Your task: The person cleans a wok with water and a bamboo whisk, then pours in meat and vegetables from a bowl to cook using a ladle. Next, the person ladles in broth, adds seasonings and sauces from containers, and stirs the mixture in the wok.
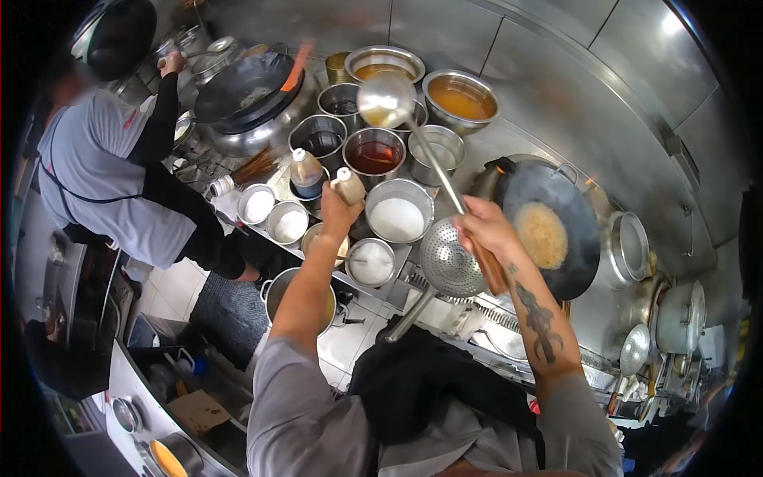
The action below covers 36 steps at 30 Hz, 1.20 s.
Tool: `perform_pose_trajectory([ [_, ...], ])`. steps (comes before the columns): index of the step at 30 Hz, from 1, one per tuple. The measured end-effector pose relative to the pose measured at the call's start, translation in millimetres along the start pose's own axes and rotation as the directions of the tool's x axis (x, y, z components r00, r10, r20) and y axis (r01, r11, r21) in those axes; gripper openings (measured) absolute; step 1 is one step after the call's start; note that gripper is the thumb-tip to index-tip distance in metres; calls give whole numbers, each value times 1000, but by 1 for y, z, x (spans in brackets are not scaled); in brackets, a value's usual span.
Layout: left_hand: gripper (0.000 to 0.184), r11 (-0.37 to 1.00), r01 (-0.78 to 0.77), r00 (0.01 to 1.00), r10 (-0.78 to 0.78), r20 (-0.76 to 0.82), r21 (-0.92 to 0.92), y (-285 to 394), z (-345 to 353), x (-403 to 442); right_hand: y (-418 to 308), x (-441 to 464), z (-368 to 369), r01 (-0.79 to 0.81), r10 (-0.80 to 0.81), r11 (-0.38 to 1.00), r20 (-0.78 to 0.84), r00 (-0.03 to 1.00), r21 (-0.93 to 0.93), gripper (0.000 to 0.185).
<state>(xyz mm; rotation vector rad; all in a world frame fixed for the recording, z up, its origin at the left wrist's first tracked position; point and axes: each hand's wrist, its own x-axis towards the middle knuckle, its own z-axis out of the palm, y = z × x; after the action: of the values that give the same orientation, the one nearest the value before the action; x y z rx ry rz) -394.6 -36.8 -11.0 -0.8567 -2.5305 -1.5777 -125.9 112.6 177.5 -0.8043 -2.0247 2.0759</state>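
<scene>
My left hand [342, 208] is closed round a squeeze bottle [348, 185] with a white cap, above the pots. A second squeeze bottle [307, 169] with brown contents stands just left of it. In my right hand [485, 226] is the wooden handle of a ladle [386, 99], whose metal bowl is over the sauce pots at the back. The wok [584, 246] on the right holds a pale, foamy yellowish food [541, 234]. A perforated strainer [453, 258] lies below my right hand. Near my left hand is a pot of white powder [399, 220].
At the left, a co-worker [119, 167] stands by another wok [245, 91]. Pots of orange liquid [461, 98] and red-brown liquid [373, 157] stand at the back. Small white-filled containers [287, 223] line the counter's front. Lidded pots [682, 318] are at the far right.
</scene>
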Motion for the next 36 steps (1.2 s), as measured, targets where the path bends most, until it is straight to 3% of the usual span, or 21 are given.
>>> perform_pose_trajectory([
  [2,81,984,-4,1000,1,19,181,1,-11,-8,-1,42,25,13,-11,996,28,1000,-89,18],
  [5,87,951,-261,959,275,-63,168,7,-45,-36,7,102,57,68,-57,945,44,997,-321,13],
  [7,80,990,-86,996,86,-9,-107,45,-88,-70,13,131,75,90,-61,898,80,995,-430,14],
  [9,73,989,-127,991,124,-52,-72,54,-120,-108,20,158,86,124,-81,823,101,992,-554,15],
  [11,71,998,51,998,-53,-41,-46,64,-150,-145,28,180,94,164,-120,714,112,986,-681,17],
  [14,72,985,164,984,-167,-66,-47,33,-167,-202,32,192,101,165,-114,659,120,986,-734,18],
  [19,75,942,333,936,-335,-103,-42,-2,-175,-260,19,185,102,-27,69,837,57,996,-546,12],
  [22,76,941,333,941,-327,-93,57,1,-176,-265,9,179,98,-118,156,937,94,983,-328,9],
  [23,77,945,327,941,-324,-95,17,-1,-174,-264,6,177,96,-133,166,960,117,979,-245,8],
  [28,76,936,336,932,-346,-104,-104,7,-170,-256,-14,161,87,-126,146,983,152,977,-132,8],
  [31,79,966,258,958,-255,-131,5,-2,-167,-255,-18,159,82,-111,127,988,167,978,-103,8],
  [36,79,971,237,963,-233,-133,15,-7,-162,-247,-24,153,80,-90,102,993,181,978,-73,9],
])
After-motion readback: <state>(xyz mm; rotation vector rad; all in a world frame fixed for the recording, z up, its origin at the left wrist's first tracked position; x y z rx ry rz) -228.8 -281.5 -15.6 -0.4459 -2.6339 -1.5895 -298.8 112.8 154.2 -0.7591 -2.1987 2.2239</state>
